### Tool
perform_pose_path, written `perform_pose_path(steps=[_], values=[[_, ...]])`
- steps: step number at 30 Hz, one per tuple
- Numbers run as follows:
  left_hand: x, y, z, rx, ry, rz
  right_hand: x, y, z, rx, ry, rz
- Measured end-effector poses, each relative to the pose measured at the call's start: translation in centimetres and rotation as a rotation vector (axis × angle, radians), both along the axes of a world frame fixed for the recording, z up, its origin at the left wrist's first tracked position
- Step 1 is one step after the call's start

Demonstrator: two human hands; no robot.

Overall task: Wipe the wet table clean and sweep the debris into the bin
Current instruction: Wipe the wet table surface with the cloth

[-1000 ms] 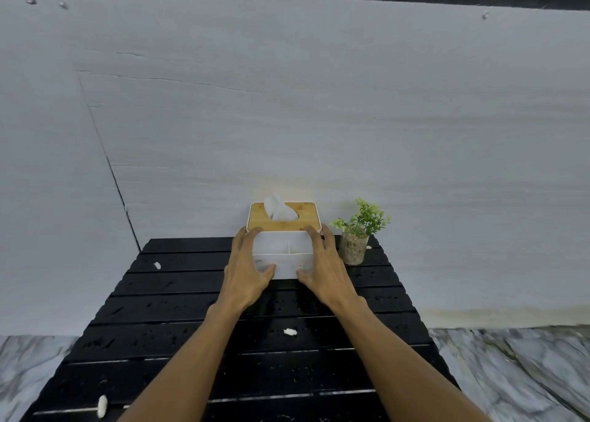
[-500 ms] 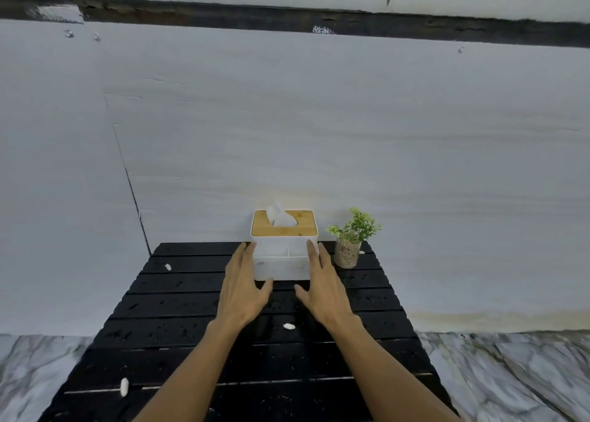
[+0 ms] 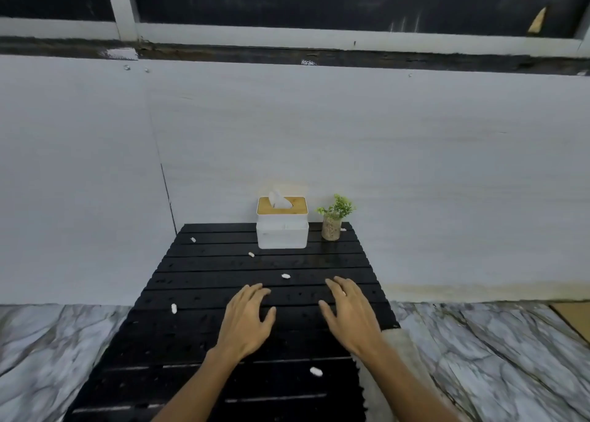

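A black slatted table (image 3: 204, 332) dotted with water drops stands against a pale wall. Several small white debris bits lie on it, one near the middle (image 3: 285, 276), one at the left (image 3: 174, 308), one near the front (image 3: 316, 371). A white tissue box with a wooden lid (image 3: 282, 226) stands at the back centre, a tissue poking out. My left hand (image 3: 245, 319) and my right hand (image 3: 351, 316) hover over the table's middle, fingers spread, holding nothing. No bin is in view.
A small potted green plant (image 3: 333, 219) stands right of the tissue box. A pale cloth-like thing (image 3: 376, 386) hangs at the table's right front edge under my right forearm. Marble floor (image 3: 495, 357) lies on both sides, with a wall and window behind.
Both hands have let go of the tissue box and drawn back toward me to the table's middle. The box stays at the back. The camera has tilted up and pulled back.
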State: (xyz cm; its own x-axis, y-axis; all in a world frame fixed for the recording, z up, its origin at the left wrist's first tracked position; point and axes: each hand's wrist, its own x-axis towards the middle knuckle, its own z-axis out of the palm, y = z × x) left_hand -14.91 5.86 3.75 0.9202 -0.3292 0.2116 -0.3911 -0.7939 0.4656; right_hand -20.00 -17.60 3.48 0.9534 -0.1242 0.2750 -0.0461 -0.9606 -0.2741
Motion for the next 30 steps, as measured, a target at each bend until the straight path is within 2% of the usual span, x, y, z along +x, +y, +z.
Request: perform_pose_path(steps=[3, 8, 16, 25, 30], values=[[-2.4, 0.6, -0.8, 0.071, -0.008, -0.002, -4.5, -1.5, -1.5, -0.005, 0.058, -0.084], [-4.3, 1.9, -1.8, 0.165, 0.051, -0.010, -10.7, -3.0, -3.9, -0.050, 0.275, -0.217], [-5.0, 3.3, -3.7, 0.198, 0.058, -0.018, -10.5, -1.6, -3.9, -0.032, 0.305, -0.285], [-5.0, 3.5, -4.0, 0.171, 0.044, -0.031, -5.9, 4.7, -2.8, -0.004, 0.275, -0.103], [-4.8, 3.7, -4.3, 0.130, 0.026, -0.029, -6.6, 6.6, -3.7, 0.003, 0.210, 0.009]])
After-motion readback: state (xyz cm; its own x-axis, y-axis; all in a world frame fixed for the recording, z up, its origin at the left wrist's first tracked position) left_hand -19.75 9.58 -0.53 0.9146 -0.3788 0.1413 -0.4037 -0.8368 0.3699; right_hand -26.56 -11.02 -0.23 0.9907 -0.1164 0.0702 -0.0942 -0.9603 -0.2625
